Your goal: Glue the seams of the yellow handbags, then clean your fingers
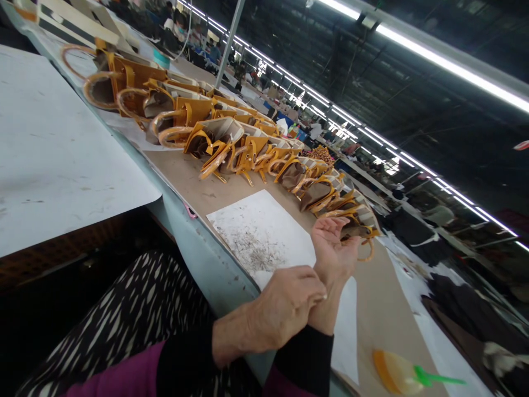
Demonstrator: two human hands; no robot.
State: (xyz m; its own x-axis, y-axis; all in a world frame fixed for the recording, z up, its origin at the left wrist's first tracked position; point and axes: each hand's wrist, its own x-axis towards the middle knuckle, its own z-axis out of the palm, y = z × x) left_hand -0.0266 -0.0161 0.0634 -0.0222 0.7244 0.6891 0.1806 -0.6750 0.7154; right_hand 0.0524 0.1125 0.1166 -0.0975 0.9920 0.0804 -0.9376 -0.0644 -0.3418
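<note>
My left hand (285, 306) is closed, its fingers curled in and resting against the inside of my right wrist. Whatever its fingertips may hold is hidden from me. My right hand (335, 251) is turned palm up, with fingers loosely bent and apart and nothing in it. Below both hands lies a white sheet of paper (264, 231) covered with dark smudges on its left part. Just beyond my right fingers stands the near end of a long row of mustard-yellow handbags (248, 149) with rounded handles.
Brown board (380, 292) covers the worktable under the paper. A yellowish container with a green-handled tool (438, 377) is at lower right. Dark cloth (467, 309) lies on the right. A white-topped table (61, 149) is at left. People and more tables fill the background.
</note>
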